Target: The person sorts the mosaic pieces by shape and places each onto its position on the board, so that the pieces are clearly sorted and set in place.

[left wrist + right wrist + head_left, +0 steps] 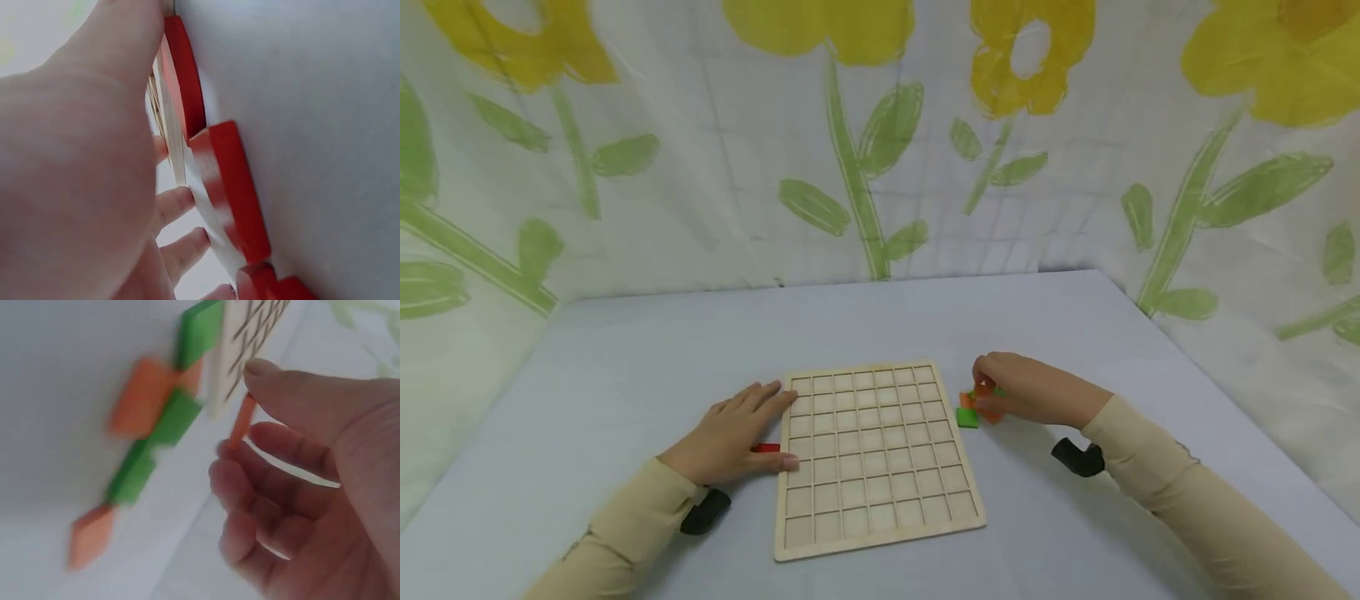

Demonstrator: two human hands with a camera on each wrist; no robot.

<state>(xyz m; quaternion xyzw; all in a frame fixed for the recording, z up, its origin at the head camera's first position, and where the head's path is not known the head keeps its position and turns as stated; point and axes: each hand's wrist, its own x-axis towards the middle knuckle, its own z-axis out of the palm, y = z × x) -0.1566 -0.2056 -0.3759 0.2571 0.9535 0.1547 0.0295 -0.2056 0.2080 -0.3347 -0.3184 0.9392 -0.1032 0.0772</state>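
A wooden grid board (pixel 880 421), divided into small square cells, lies flat on the table. My left hand (pixel 726 437) rests at its left edge, thumb and fingers spread, with fingertips on the rim. Beneath that hand, a red tile (pixel 767 447) shows beside the board; in the left wrist view several red tiles (pixel 231 187) lie next to the palm. At the board's right side my right hand (pixel 1026 390) pinches a thin orange tile (pixel 242 422) between thumb and fingers. Around it lie green tiles (pixel 175 419) and orange tiles (pixel 144 397), partly hidden by the hand in the head view.
A white table (pixel 715 333) carries everything. Behind and beside it hangs a pale curtain (pixel 700 192) printed with yellow flowers. Black wrist devices are by both cuffs, the left one (pixel 706 511) close to the tabletop.
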